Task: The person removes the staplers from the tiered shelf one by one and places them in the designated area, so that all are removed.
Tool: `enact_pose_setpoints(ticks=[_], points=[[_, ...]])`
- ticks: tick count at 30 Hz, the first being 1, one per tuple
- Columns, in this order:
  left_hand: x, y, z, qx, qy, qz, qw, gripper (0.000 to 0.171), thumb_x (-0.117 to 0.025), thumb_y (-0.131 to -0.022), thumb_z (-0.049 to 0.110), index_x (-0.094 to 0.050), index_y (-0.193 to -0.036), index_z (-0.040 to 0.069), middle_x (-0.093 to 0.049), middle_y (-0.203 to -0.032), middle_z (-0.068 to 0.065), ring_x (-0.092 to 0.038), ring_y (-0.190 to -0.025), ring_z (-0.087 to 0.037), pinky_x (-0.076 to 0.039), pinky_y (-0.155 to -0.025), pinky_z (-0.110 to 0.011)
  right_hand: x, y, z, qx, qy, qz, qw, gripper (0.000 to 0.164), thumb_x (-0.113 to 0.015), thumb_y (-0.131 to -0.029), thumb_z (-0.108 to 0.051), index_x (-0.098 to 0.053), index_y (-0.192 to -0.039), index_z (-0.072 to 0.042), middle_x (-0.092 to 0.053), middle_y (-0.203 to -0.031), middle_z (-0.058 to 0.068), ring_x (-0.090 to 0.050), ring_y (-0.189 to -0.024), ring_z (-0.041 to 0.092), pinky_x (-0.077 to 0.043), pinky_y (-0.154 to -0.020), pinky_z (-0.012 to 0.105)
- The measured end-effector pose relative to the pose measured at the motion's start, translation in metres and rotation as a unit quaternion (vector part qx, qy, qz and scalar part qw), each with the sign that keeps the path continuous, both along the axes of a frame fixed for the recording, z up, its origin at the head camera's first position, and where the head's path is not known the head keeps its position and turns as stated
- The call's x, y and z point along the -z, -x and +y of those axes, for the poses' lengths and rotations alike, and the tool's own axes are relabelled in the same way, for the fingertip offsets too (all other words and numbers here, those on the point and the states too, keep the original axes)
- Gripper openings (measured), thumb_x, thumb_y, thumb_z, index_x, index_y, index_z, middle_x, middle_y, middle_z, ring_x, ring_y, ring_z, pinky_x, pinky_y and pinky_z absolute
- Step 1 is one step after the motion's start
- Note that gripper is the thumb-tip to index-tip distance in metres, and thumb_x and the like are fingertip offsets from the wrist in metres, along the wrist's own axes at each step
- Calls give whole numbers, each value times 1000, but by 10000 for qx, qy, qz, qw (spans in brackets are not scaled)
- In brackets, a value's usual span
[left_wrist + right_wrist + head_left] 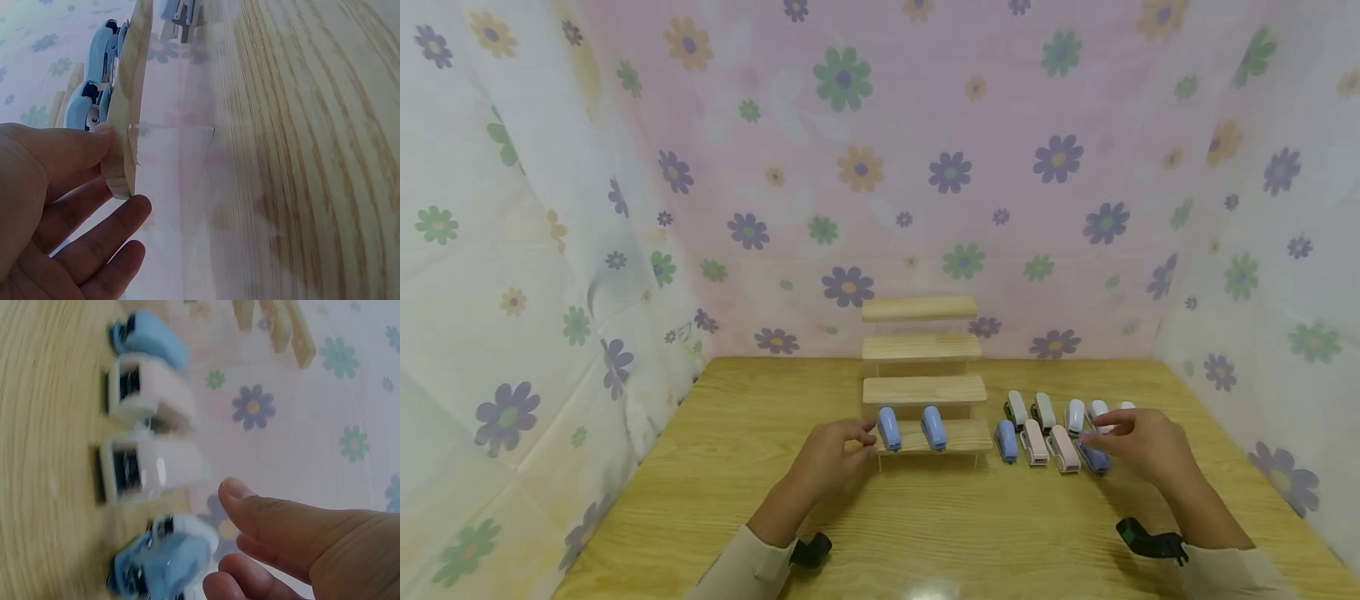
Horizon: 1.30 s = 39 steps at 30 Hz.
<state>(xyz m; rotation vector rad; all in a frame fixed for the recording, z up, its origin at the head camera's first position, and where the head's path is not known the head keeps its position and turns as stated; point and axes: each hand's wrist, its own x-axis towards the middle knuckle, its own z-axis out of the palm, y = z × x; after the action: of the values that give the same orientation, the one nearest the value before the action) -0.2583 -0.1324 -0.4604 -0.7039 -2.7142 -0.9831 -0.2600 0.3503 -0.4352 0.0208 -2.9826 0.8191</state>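
Two blue staplers stand side by side on the lowest plank of a stepped wooden display rack. At the left end of that plank, my left hand holds the wood, with the thumb on top and fingers around the end, as the left wrist view shows. My right hand hovers at a darker blue stapler on the table, thumb and fingers apart. In the right wrist view this blue stapler lies just beyond the fingertips, and nothing sits in the hand.
Left of the right hand stand pink staplers and another blue one. Behind them are grey staplers and white staplers. Flowered cloth encloses the wooden table at the back and sides.
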Motion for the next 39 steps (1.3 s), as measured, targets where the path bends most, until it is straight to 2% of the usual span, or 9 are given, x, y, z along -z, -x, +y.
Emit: enact_pose_setpoints(ticks=[3, 8, 15, 22, 29, 39], points=[[0, -1, -1, -7, -48, -33, 10000, 14, -74, -98, 18, -81, -105, 9, -70, -136, -4, -68, -124, -29, -56, -100, -47, -2, -2, -12, -63, 35, 186, 9998, 60, -79, -88, -54, -75, -125, -8, -76, -100, 9, -66, -79, 20, -49, -61, 35], [1, -2, -1, -13, -80, -67, 9999, 14, -74, -98, 18, -81, -105, 9, -70, -136, -5, -67, -124, -29, -55, -102, -48, -10, 0, -31, -71, 188, 335, 9992, 59, -81, -87, -53, -75, -124, -8, -76, -102, 12, -67, -82, 23, -51, -60, 35], [-1, -1, -2, 37, -71, 23, 10000, 13, -75, -97, 17, -81, -104, 8, -70, -135, -6, -68, -123, -30, -55, -102, -48, -19, 8, -58, -201, 270, 521, 9981, 57, -81, -87, -52, -76, -125, -10, -77, -99, 7, -68, -81, 20, -53, -62, 34], [1, 0, -1, 62, -65, -69, 9999, 14, -74, -97, 18, -81, -105, 8, -70, -136, -6, -67, -125, -30, -55, -102, -47, -25, 14, -91, -367, 527, 461, 9969, 54, -81, -88, -51, -76, -124, -12, -77, -99, 6, -68, -80, 19, -53, -62, 33], [2, -1, -2, 32, -77, -132, 9999, 13, -74, -97, 17, -80, -105, 10, -69, -138, -7, -67, -125, -30, -55, -102, -47, -29, 21, -121, -354, 818, 434, 9951, 45, -82, -88, -47, -77, -122, -17, -76, -102, 4, -69, -88, 22, -57, -70, 39], [1, -1, -2, 63, -106, -165, 9998, 13, -75, -97, 19, -80, -105, 10, -68, -138, -7, -66, -126, -30, -54, -103, -47, -31, 24, -146, -538, 973, 510, 9925, 44, -83, -87, -47, -79, -119, -17, -75, -96, 1, -67, -84, 19, -55, -66, 33]])
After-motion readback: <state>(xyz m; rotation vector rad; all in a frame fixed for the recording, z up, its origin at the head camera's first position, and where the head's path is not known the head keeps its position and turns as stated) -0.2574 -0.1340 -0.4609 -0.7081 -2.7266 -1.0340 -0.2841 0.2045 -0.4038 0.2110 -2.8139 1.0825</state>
